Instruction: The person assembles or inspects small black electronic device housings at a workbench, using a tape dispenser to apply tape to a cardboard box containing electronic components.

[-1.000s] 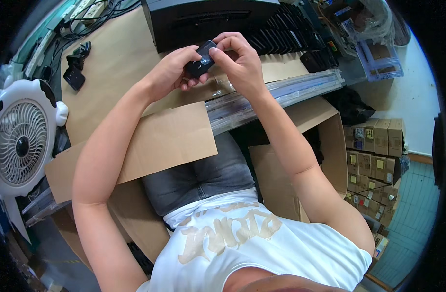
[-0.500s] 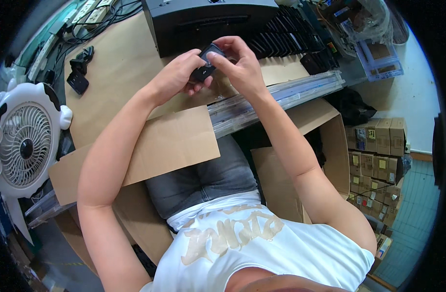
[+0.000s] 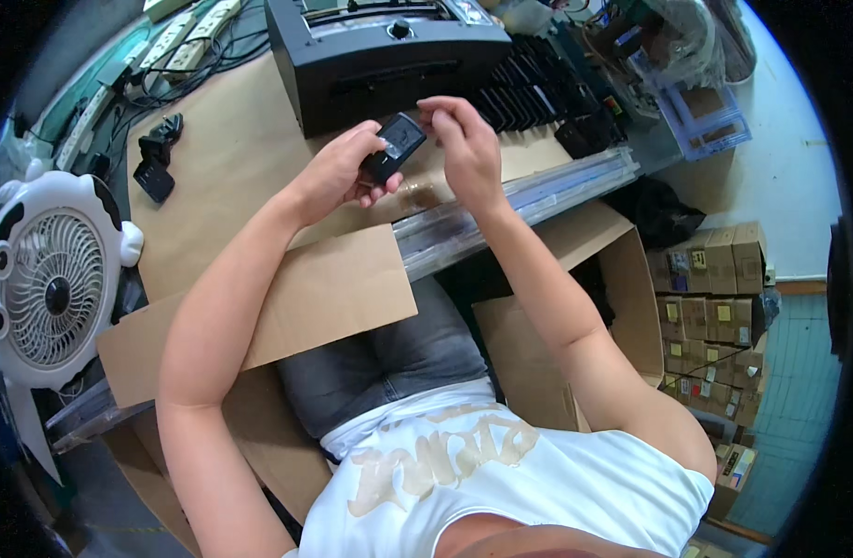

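My left hand (image 3: 345, 167) is closed round a small black rectangular device (image 3: 392, 149) with rounded corners and a shiny dark face. The device is held tilted above the brown-covered table, in front of a black box-shaped machine (image 3: 380, 70). My right hand (image 3: 466, 149) is just right of the device, apart from it, thumb and fingertips drawn together. Whether anything small is between those fingertips, I cannot make out. Several similar thin black pieces (image 3: 529, 84) stand in a row beside the machine.
Two black pieces (image 3: 154, 177) lie on the table at left, near a white fan (image 3: 56, 296). Cables and power strips (image 3: 199, 42) run along the far left. Open cardboard boxes (image 3: 631, 298) are below the table's taped edge (image 3: 529, 205). Stacked cartons (image 3: 715, 316) stand at right.
My right hand has come off the device and moved a little to the right, and its face now shows. The left hand keeps its hold. The whole view has shifted slightly.
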### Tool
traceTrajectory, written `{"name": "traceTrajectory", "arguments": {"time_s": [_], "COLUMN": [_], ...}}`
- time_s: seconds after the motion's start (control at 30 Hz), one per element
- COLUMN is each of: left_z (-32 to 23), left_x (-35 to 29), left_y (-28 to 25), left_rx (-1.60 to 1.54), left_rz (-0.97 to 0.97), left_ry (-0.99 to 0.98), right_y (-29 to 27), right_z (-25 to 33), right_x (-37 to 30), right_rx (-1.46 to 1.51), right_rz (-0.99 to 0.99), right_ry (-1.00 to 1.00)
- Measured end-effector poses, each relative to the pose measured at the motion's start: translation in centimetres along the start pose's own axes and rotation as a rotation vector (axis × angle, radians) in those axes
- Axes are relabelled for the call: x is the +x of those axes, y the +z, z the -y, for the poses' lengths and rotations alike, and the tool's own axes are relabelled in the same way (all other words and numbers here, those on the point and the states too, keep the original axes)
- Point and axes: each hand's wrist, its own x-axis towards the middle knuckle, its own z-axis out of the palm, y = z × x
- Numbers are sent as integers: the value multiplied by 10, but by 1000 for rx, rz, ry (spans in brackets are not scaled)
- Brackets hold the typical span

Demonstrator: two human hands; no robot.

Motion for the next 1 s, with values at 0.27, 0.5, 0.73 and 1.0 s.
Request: {"name": "traceTrajectory", "arguments": {"time_s": [0.27,0.5,0.73,1.0], "left_z": [0,4,13,19], "left_x": [10,11,16,14], "left_y": [-6,-1,-13,-11], "left_rx": [-23,187,192,959], "left_rz": [247,43,2,-156], "left_ry": [-51,-95,-106,456], "right_y": [-14,-140,-235,-274], "right_z": [17,-12,-59,-88], "right_x": [-12,17,41,44], "right_rx": [-820,-836,-1266,-1332], "right_rz": [106,-87,39,-118], "right_ry": [-797,-274,-1,-63]}}
